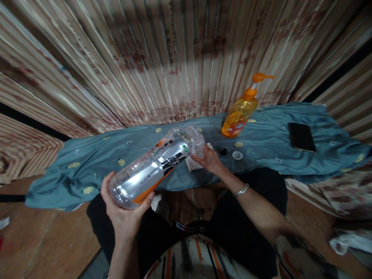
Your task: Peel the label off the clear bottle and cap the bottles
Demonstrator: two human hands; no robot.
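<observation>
A large clear plastic bottle (148,172) with a silver and orange label lies slanted across my view, above the cloth. My left hand (124,213) wraps round its base at the lower left. At its upper right end, my right hand (210,159) grips a clear plastic piece (197,140) that looks like a cup or cut bottle top. Whether this piece is joined to the bottle or only pressed on it, I cannot tell. A white paper-like square (194,165) lies beneath, partly hidden by the hand. Right of it are a small black cap (223,151) and a white ring-shaped cap (237,155).
Blue-green patterned cloth (270,151) covers the long, narrow surface before me. An orange pump bottle (240,112) with amber liquid stands at its back. Farther right lies a black phone-like object (301,136). A pleated curtain (180,58) hangs close behind.
</observation>
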